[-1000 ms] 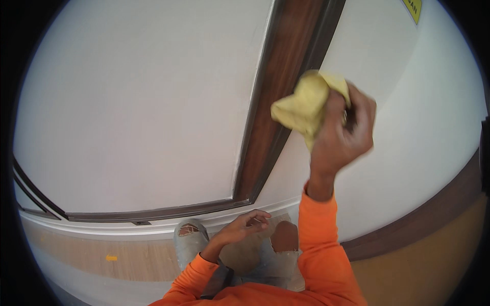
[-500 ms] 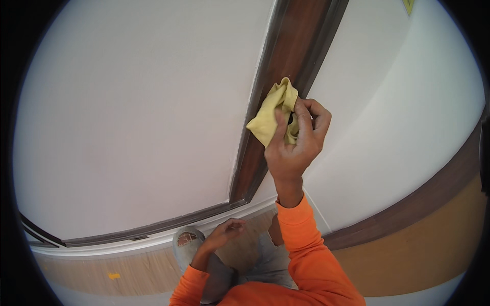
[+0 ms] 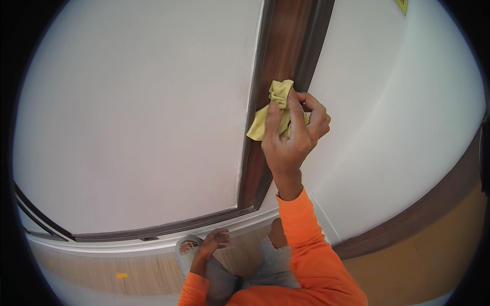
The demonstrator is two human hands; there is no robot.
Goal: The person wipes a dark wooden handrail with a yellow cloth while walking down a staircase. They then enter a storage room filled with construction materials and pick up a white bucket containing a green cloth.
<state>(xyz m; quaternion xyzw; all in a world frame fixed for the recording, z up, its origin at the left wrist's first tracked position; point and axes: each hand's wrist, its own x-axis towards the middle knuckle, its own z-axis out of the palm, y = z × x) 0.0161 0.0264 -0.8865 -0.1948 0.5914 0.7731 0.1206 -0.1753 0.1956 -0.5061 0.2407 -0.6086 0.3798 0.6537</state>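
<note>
One yellow cloth (image 3: 279,95) is pinched between the thumb and fingers of our right hand (image 3: 292,140); it lies over the brown strip (image 3: 283,46), bunched ahead and left of those fingers. To wipe well, we should spread its folds beneath them, press evenly and follow the strip lengthwise. Our left hand (image 3: 212,243), fingers loosely curled, looks empty.
</note>
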